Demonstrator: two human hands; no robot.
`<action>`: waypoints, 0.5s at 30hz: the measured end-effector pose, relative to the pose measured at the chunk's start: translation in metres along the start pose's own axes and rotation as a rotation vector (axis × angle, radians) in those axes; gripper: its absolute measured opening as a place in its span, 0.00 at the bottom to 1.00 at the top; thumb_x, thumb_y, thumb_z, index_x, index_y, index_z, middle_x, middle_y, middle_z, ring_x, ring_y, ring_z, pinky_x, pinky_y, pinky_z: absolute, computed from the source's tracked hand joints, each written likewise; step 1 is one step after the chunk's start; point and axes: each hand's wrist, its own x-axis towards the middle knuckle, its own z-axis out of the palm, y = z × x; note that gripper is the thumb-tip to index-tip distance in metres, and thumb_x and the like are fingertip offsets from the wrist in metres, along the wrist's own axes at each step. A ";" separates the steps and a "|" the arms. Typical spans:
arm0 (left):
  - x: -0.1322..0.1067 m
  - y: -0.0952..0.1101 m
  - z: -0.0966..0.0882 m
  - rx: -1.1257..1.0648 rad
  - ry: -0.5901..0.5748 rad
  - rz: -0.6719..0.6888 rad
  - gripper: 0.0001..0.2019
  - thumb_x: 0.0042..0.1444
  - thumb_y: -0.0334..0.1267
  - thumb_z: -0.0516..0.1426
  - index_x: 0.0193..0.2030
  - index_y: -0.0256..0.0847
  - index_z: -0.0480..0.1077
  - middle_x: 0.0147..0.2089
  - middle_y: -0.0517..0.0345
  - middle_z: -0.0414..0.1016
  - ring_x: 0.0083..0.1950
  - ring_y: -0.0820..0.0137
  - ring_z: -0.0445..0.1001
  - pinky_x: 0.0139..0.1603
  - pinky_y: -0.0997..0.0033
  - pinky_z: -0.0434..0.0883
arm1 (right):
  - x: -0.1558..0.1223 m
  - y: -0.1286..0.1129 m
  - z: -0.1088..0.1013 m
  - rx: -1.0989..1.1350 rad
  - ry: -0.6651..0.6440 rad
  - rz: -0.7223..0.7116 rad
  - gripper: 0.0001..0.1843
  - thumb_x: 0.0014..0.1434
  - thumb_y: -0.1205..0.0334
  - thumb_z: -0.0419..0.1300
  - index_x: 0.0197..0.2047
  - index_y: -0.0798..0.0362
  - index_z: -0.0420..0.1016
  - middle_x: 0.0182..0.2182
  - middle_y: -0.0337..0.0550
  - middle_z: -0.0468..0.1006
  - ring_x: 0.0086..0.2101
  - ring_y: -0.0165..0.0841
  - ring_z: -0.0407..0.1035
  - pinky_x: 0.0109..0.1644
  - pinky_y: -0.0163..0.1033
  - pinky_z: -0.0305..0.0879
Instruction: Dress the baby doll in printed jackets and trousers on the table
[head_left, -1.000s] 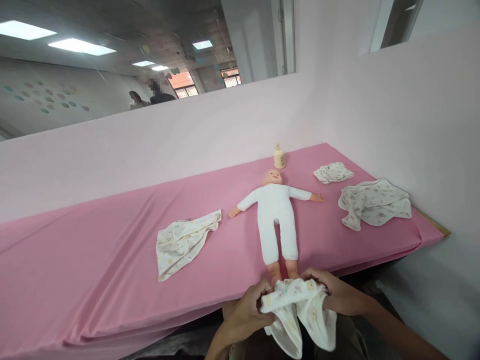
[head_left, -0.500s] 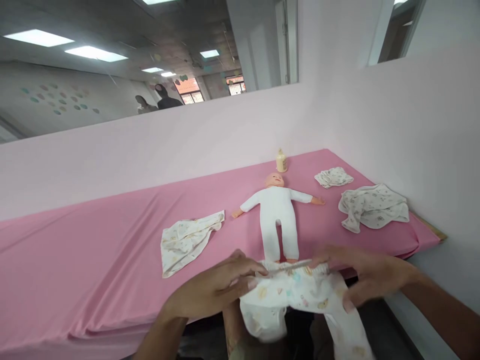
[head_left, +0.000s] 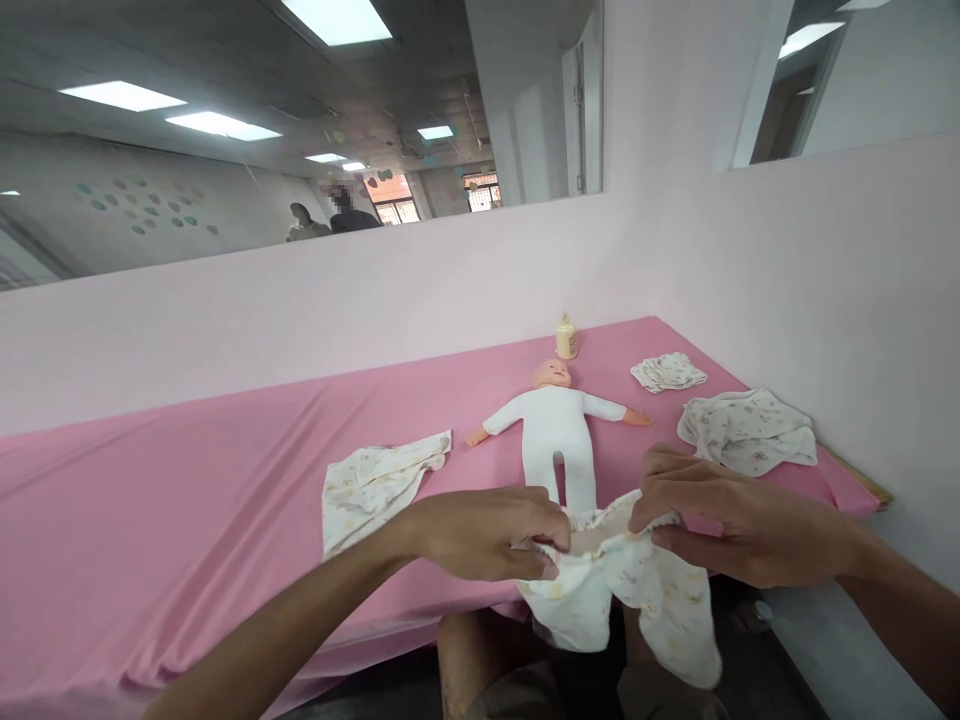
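Between my hands hangs a pair of white printed baby pants [head_left: 622, 580], its gathered waistband spread partly apart at the top. My left hand [head_left: 495, 535] pinches the waistband's left side, and my right hand [head_left: 720, 515] grips the right side. The two legs of the pants dangle over the table's front edge. Just beyond lies a baby doll [head_left: 556, 430] on its back, in a white body suit with arms stretched out. Its feet are hidden behind the pants and my hands.
A pink-covered table [head_left: 225, 520] runs along the wall. On it lie a printed baby garment [head_left: 379, 485] at left, a folded cloth [head_left: 669, 372] and a crumpled garment [head_left: 750, 430] at right. A pump bottle [head_left: 566, 338] stands behind the doll's head. Two people show in the mirror [head_left: 247, 180].
Both hands have closed on the waistband and hold it higher and more open, slightly nearer the doll's legs. My view has tilted up a little.
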 end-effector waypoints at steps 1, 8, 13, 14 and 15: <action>-0.005 -0.003 0.003 0.056 0.091 -0.001 0.09 0.63 0.40 0.54 0.33 0.42 0.72 0.33 0.57 0.71 0.41 0.66 0.67 0.47 0.68 0.64 | -0.003 0.003 0.000 -0.034 0.027 0.039 0.13 0.65 0.56 0.54 0.47 0.44 0.77 0.37 0.43 0.74 0.44 0.36 0.68 0.47 0.42 0.67; -0.034 -0.004 -0.001 0.094 0.337 -0.049 0.15 0.65 0.45 0.51 0.31 0.40 0.68 0.36 0.57 0.67 0.39 0.69 0.64 0.42 0.72 0.63 | -0.003 0.012 0.004 -0.187 0.214 0.227 0.14 0.65 0.49 0.52 0.41 0.46 0.75 0.39 0.44 0.74 0.41 0.38 0.68 0.45 0.44 0.67; -0.026 0.002 -0.003 -0.192 0.577 -0.173 0.19 0.63 0.50 0.53 0.25 0.39 0.62 0.23 0.65 0.58 0.25 0.77 0.56 0.27 0.77 0.58 | 0.016 0.005 0.001 -0.204 0.384 0.317 0.14 0.64 0.50 0.52 0.36 0.48 0.74 0.32 0.42 0.75 0.33 0.36 0.69 0.36 0.41 0.66; -0.023 0.003 -0.002 -0.269 0.632 -0.173 0.20 0.61 0.51 0.53 0.24 0.39 0.61 0.22 0.66 0.58 0.24 0.78 0.56 0.26 0.78 0.59 | 0.018 0.004 0.000 -0.158 0.399 0.318 0.14 0.64 0.50 0.53 0.37 0.48 0.74 0.31 0.41 0.75 0.31 0.34 0.68 0.33 0.39 0.65; -0.020 0.004 -0.001 -0.344 0.686 -0.170 0.21 0.61 0.52 0.54 0.24 0.40 0.60 0.21 0.66 0.58 0.24 0.78 0.57 0.26 0.77 0.59 | 0.020 0.002 0.000 -0.101 0.419 0.313 0.14 0.64 0.50 0.53 0.38 0.48 0.74 0.30 0.41 0.74 0.30 0.33 0.67 0.32 0.38 0.65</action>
